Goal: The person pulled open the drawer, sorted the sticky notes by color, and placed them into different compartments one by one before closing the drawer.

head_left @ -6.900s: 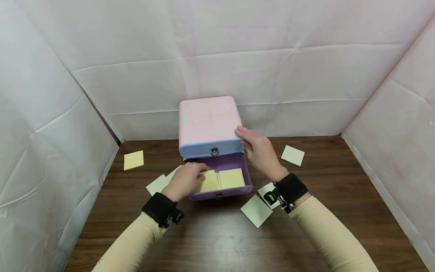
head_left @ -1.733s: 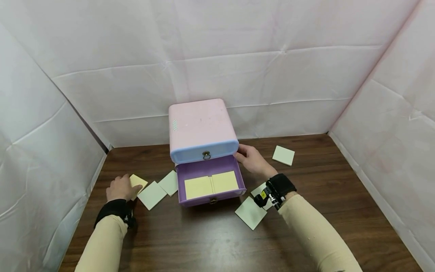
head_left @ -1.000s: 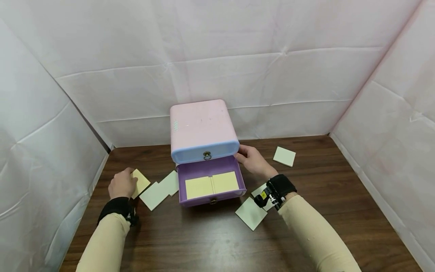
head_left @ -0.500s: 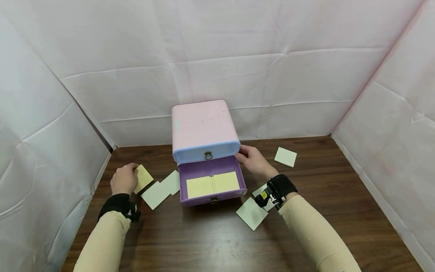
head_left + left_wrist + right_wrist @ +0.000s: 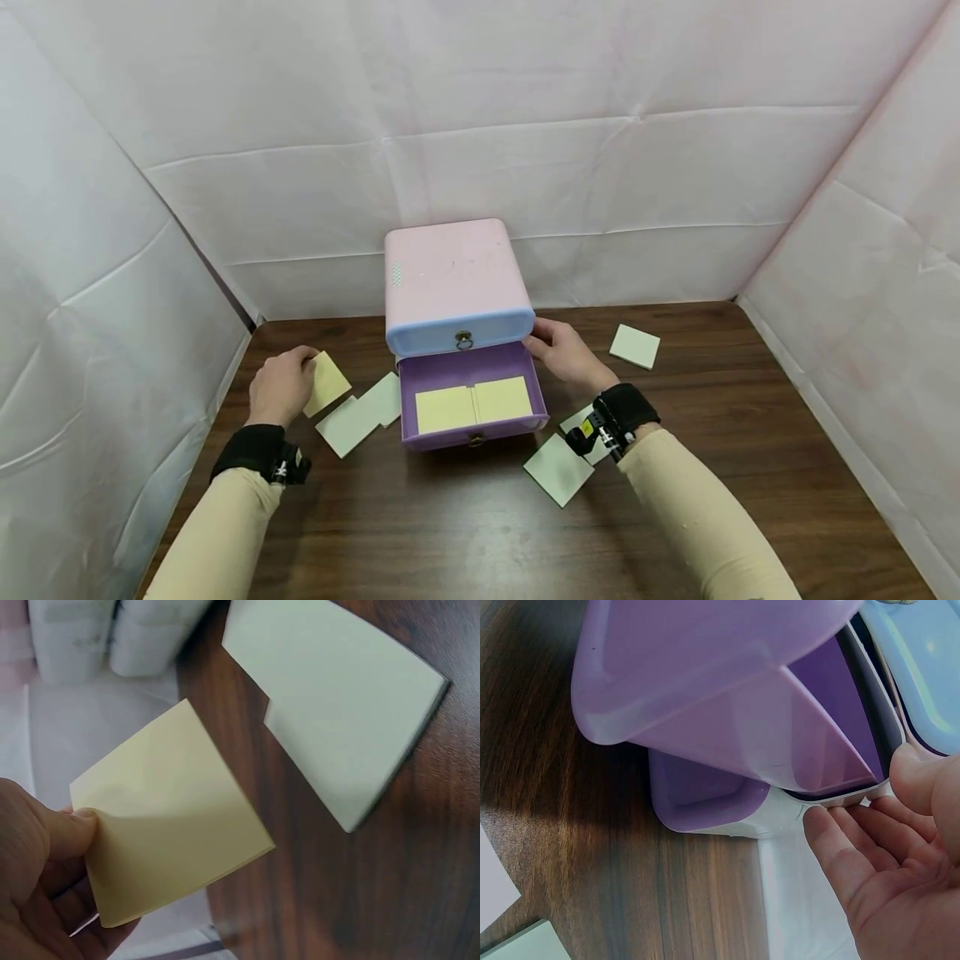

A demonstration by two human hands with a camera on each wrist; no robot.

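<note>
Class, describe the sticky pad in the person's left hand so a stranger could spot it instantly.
Start at the pink drawer box and look left across the wooden table. The left hand pinches the yellow sticky pad; unlike the paler green pads beside it, it is lifted.

The table is dark wood grain with a faint sheen. The drawer box is smooth, glossy plastic, its open drawer translucent purple, with a small metal ring pull. At nine o'clock, the yellow note is matt paper. The backdrop is creased white sheeting.
</note>
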